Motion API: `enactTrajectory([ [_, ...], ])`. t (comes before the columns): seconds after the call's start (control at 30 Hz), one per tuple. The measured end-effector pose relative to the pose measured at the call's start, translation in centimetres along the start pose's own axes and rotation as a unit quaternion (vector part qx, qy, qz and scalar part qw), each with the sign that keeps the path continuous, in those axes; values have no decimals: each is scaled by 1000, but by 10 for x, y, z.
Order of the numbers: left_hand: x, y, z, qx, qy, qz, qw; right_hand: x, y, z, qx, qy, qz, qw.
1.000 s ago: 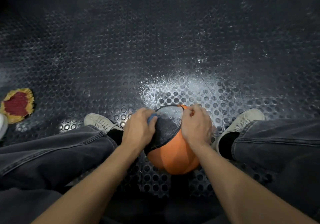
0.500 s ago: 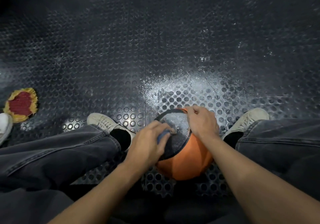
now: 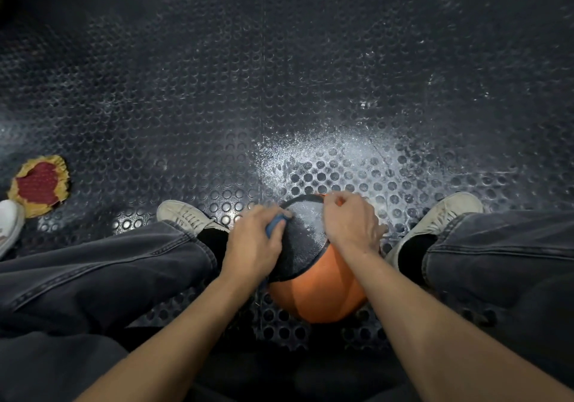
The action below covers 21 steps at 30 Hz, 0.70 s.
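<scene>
1. Orange round smooth-shelled object (image 3: pixel 320 289) sits on the black studded rubber floor (image 3: pixel 279 90) between the person's feet. A dark grey round disc (image 3: pixel 306 240) with a dusty, whitened face lies over its upper far side, touching it.
2. Left hand (image 3: pixel 253 246): fingers (image 3: pixel 270 213) are curled round a small blue block (image 3: pixel 275 227) and press it on the disc's left edge.
3. Right hand (image 3: pixel 351 224): fingers (image 3: pixel 338 198) are bent and pinch the disc's far rim, and the hand lies over its right part and pins it to the orange object.
4. Step in hand, as a judgement: rubbing the disc face with the blue block, mid-work. White powder (image 3: pixel 326 150) is spread on the floor just beyond. How far along it is, I cannot tell.
5. The next move likely calls for a firm stroke of the block across the disc face while the right hand pins the rim. The orange object is round and may roll, so it needs bracing.
6. Counts:
   - one orange object
   - one disc
   - one blue block
   - two hands
   - two pale canvas shoes, left (image 3: pixel 183 215) and right (image 3: pixel 450 212)
   - one white shoe (image 3: pixel 9 224) at the left edge
   - one red-and-yellow round pad (image 3: pixel 38 184) just beside that white shoe
</scene>
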State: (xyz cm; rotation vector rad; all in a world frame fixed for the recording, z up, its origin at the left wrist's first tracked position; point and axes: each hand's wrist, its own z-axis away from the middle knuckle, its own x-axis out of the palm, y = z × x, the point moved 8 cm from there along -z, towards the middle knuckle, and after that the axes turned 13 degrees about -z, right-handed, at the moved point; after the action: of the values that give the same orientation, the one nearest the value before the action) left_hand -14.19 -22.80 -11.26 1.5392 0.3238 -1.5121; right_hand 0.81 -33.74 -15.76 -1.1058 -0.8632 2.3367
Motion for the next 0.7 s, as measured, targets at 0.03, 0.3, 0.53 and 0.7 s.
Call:
enactTrajectory([
  [0.03,0,9,8,39,-13,14,999,-4,3,-2,5,1,2,1000],
  [0.3,12,-11,-15,-65,-29,-4,997,-16,8,-9,1,-17,6,1000],
  [0.53,11,2,0,40,-52,-3,998,-8,5,-9,44,-1,24,999],
  [0.7,12,29,17,87,-45,58,993,-24,9,-18,69,25,8,997],
])
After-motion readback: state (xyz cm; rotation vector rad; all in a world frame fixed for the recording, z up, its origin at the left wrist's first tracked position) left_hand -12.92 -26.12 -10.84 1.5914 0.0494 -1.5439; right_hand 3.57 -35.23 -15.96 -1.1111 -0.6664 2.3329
